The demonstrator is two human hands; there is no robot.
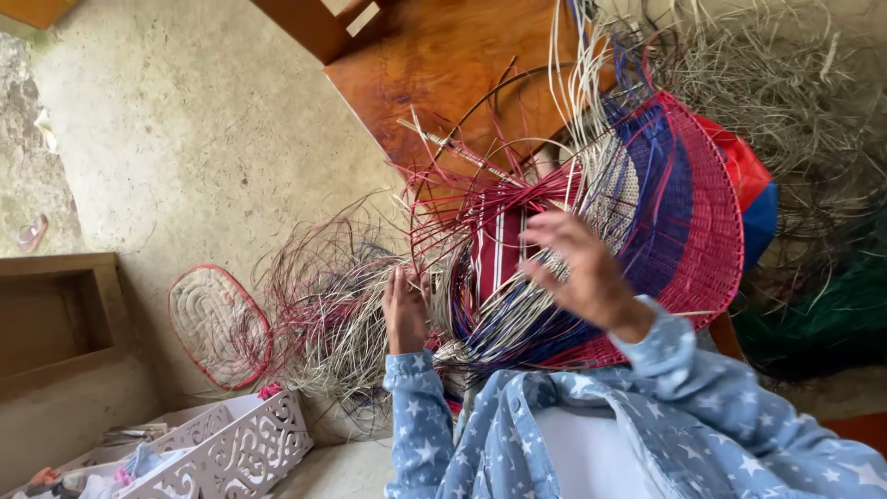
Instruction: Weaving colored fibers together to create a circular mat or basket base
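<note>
Woven fan-shaped panel (665,222) in red, blue and pale cane stands tilted in front of the person, over their lap, its finished ribbed arc to the right and a spray of unwoven strands (462,212) running off to the left. By the look of it the weaving is mid-course: the arc is dense and closed, while the loose red and natural strips near the centre are not yet worked in. The right hand (582,273) hovers just before the panel's middle, fingers spread and blurred, holding nothing that I can make out. The left hand (404,310) is upright at the lower left edge, its grip closed among the pale strands there, though which strand it pinches I cannot tell. I would judge that the next pass needs one strip picked out cleanly from the tangle and kept taut against the ribs.

On the floor lies a small oval woven mat (219,323) with a red rim, beside a heap of loose fibre (323,314). Nearer, at the lower left, a white openwork basket (249,444) holds odds and ends: bits of cloth, something pink and something blue, too jumbled to name. A wooden tabletop (434,65) shows behind the panel.
</note>
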